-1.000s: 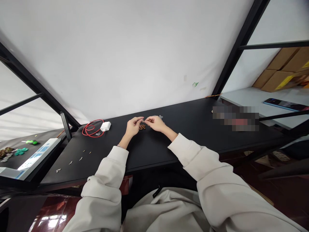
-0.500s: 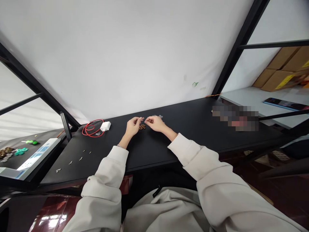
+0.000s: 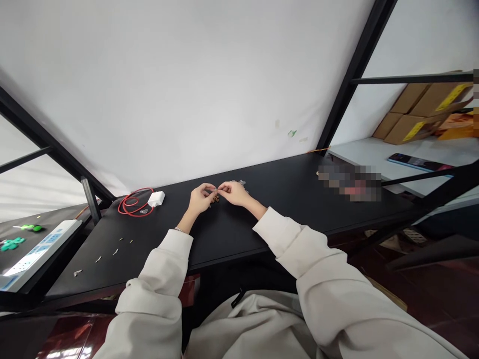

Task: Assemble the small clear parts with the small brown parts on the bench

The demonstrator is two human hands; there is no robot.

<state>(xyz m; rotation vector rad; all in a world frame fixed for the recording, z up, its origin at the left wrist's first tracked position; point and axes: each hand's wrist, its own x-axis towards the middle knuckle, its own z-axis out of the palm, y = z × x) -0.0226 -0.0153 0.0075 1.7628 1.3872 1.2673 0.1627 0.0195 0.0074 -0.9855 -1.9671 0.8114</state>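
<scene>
My left hand (image 3: 202,198) and my right hand (image 3: 232,193) meet fingertip to fingertip over the black table (image 3: 292,209). Both are closed in a pinch. Something small and pale sits between the fingertips, too tiny to name. Below them lies a small cluster of brown beads (image 3: 216,199), partly covered by my left hand. Just behind my right hand are some small clear plastic pieces (image 3: 242,183), partly hidden by it.
On the left lie a red cable (image 3: 129,203) and a white charger plug (image 3: 156,199). Small pale scraps (image 3: 98,259) are scattered at the front left. A white power strip (image 3: 45,254) stands beyond the table's left edge. A blurred-out patch (image 3: 350,182) covers something at the right.
My hands have come together, and their fingertips now touch where a gap was before. The left hand covers more of the brown beads. The whole view has shifted slightly.
</scene>
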